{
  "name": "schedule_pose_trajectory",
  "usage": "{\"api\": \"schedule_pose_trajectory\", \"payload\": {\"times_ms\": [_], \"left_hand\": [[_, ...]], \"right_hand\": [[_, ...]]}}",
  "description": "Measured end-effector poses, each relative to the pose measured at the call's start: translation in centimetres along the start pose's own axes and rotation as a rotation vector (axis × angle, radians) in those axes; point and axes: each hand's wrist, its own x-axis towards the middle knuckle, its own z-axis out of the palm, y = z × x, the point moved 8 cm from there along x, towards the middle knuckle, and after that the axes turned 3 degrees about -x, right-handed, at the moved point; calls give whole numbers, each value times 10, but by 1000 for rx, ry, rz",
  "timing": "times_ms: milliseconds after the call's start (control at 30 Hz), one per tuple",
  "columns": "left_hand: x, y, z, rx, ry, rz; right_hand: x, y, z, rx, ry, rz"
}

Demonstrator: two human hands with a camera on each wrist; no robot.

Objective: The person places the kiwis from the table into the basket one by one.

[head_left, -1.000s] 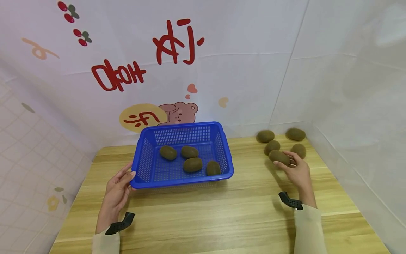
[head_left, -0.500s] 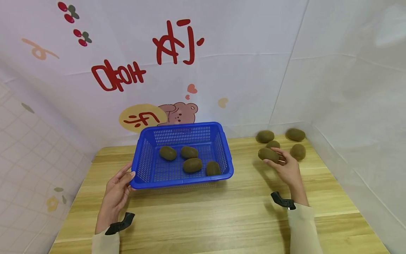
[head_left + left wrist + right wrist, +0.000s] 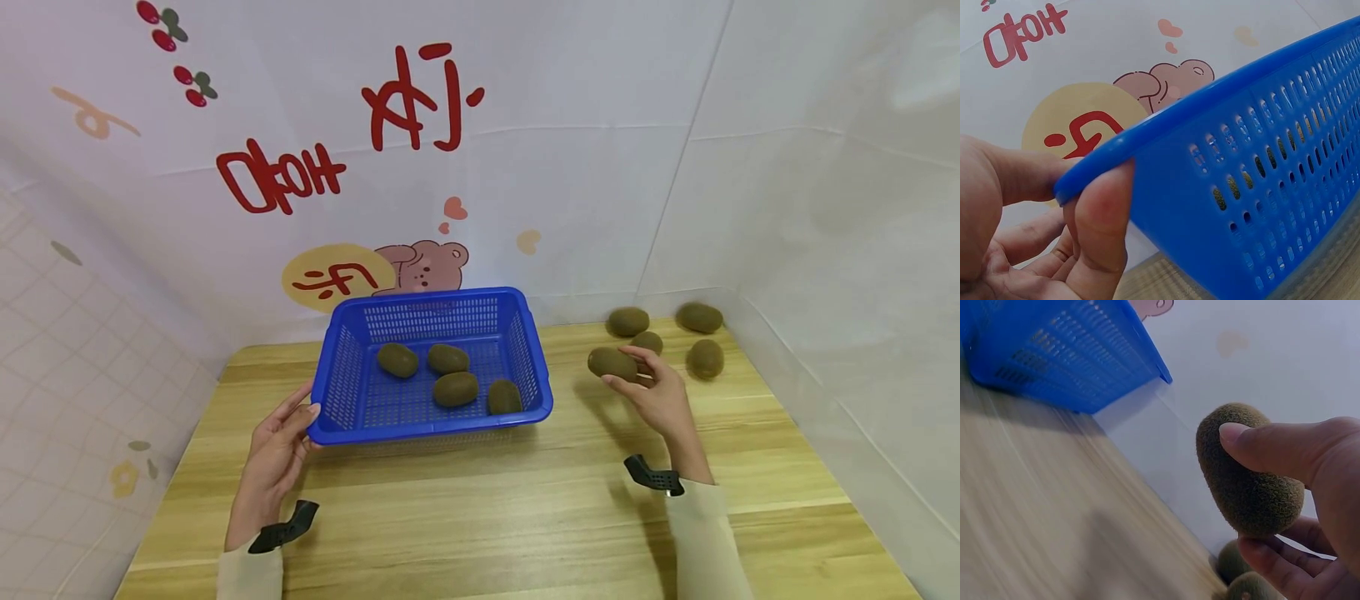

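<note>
My left hand (image 3: pixel 276 454) grips the near-left corner of a blue plastic basket (image 3: pixel 420 432), thumb and fingers pinching its rim. In the left wrist view the rim (image 3: pixel 1166 119) runs between thumb and fingers. Several brown kiwis, one of them a kiwi (image 3: pixel 455 389) near the front wall, lie on the basket's floor. To the right of the basket, my right hand (image 3: pixel 660 396) holds a kiwi (image 3: pixel 611 363) between thumb and fingers. The right wrist view has this fuzzy kiwi (image 3: pixel 1235 481) lifted above the table, the thumb across its side.
Several more kiwis lie at the table's back right corner, among them a kiwi (image 3: pixel 628 322) by the back wall and a kiwi (image 3: pixel 705 359) near the right wall. White printed sheets (image 3: pixel 570 183) enclose the wooden table (image 3: pixel 480 517) at the back and sides.
My right hand has moved left with the kiwi, away from the other kiwis and closer to the basket. The left hand and the basket have stayed in place.
</note>
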Motion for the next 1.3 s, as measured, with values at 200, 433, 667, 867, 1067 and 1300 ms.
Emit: {"api": "schedule_pose_trajectory", "payload": {"times_ms": [200, 433, 667, 867, 1067, 1300], "left_hand": [[1, 1, 1, 8, -8, 7], [0, -1, -1, 0, -1, 5], [2, -4, 0, 3, -7, -1], [3, -3, -1, 3, 9, -12], [1, -1, -1, -18, 0, -6], [2, 0, 0, -17, -15, -3]], "right_hand": [[-1, -14, 5, 36, 8, -35], [1, -29, 14, 53, -9, -77], [5, -51, 16, 80, -19, -129], [9, -73, 20, 59, -25, -184], [10, -95, 27, 87, -69, -184], [19, -104, 34, 78, -99, -210]]}}
